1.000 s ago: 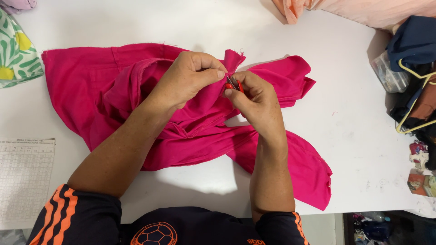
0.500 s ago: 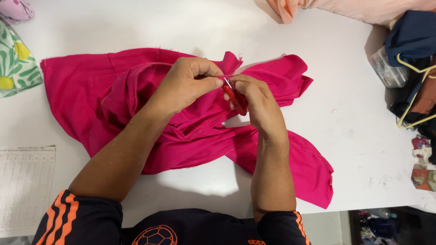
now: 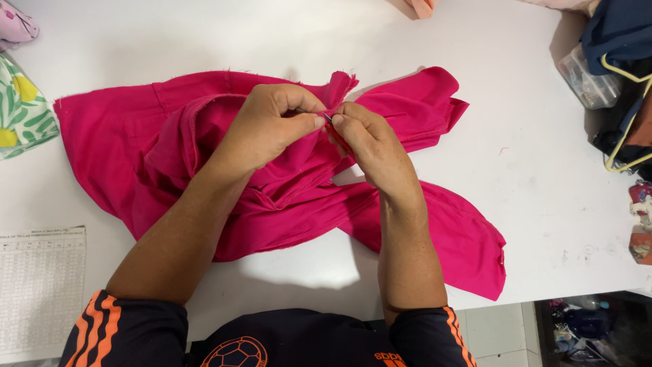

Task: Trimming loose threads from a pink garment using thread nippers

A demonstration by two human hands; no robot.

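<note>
- Far left: printed paper sheet (image 3: 41, 285) at edge of white table (image 3: 530, 204); green leaf-print cloth (image 3: 20, 112) above it.
- Centre: pink garment (image 3: 170, 136) lay spread, long axis left-right.
- L hand (image 3: 268, 129) pinched shut on a raised fold of garment.
- R hand (image 3: 370, 146) touching it, fingers closed on small red tool (image 3: 337, 136), tip at the fold; both hands equally near.
- Far right: clear plastic box (image 3: 587, 78).

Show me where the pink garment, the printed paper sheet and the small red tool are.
pink garment (image 3: 122, 136): head view, flat left part of the fabric.
printed paper sheet (image 3: 41, 285): head view, middle of the table grid.
small red tool (image 3: 337, 136): head view, red handle in the right hand (image 3: 377, 146).
</note>
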